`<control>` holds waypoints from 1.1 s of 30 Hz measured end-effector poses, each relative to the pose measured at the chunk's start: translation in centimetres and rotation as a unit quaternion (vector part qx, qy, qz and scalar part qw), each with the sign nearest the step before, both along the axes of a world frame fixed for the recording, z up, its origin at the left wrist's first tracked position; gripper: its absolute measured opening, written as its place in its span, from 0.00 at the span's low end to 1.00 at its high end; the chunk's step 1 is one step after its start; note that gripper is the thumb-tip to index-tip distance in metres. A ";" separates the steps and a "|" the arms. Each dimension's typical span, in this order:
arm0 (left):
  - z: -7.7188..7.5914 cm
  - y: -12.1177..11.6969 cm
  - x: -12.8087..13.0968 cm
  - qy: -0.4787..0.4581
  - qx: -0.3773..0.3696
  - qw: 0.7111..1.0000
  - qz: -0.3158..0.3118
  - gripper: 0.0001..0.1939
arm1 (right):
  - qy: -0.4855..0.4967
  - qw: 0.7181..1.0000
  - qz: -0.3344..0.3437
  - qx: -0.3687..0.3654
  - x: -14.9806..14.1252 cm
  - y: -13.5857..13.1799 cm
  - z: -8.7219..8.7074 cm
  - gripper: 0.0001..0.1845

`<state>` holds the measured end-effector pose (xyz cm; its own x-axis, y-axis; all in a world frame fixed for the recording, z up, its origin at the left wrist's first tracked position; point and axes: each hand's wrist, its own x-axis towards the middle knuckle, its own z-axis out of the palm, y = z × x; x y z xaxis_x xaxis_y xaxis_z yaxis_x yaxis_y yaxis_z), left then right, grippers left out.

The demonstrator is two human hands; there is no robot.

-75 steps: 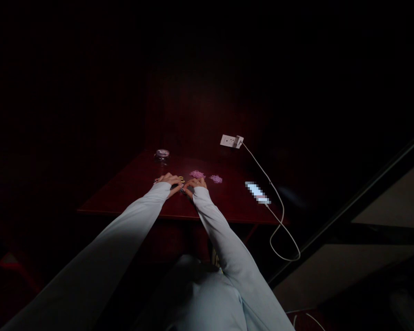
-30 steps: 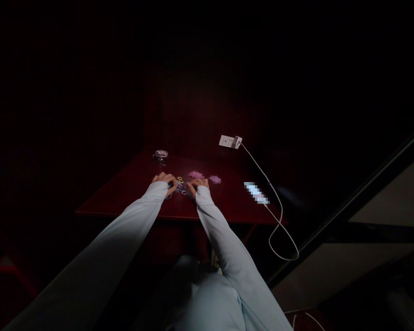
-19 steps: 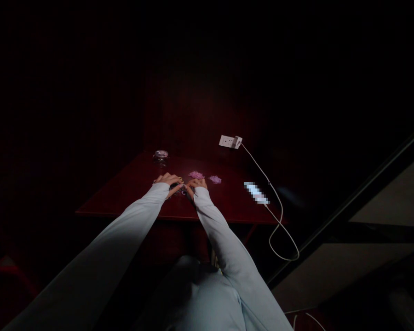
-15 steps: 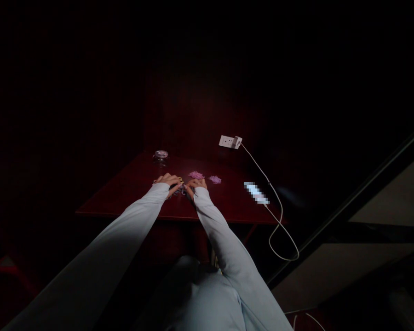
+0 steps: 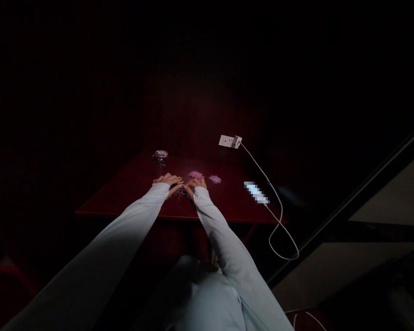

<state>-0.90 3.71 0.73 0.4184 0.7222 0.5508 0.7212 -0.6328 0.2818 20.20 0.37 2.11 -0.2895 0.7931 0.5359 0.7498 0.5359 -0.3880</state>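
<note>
My left hand [image 5: 169, 180] lies low over a loose heap of small dark and grey elastic bands [image 5: 181, 191], its fingers stretched forward and its thumb pointing right. Just beyond its fingertips are some yellow bands [image 5: 181, 179]. Close on the right, my right hand [image 5: 196, 184] has its fingers bent and drawn together at the heap's edge; what they pinch, if anything, is too small to make out. A pink pile of thin bands [image 5: 196, 175] sits right behind that hand. Further right is a purple pile [image 5: 215, 179].
A clear jar with a lid [image 5: 161, 155] stands at the dark red table's [image 5: 124, 195] back left. A phone with a blurred screen [image 5: 256, 192] lies at the right. Its white cable [image 5: 282, 211] hangs past the edge and runs to a wall socket [image 5: 226, 141].
</note>
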 end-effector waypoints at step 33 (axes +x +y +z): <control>-0.6 1.0 0.1 -0.002 0.024 1.000 -0.006 0.13 | 0.004 1.000 -0.027 -0.016 -0.1 -0.7 0.6 0.12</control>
<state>-0.80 4.75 0.12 0.4246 0.6899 0.5863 0.7121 -0.6544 0.2543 20.08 -0.34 2.72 -0.2424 0.8237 0.5126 0.7739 0.4828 -0.4098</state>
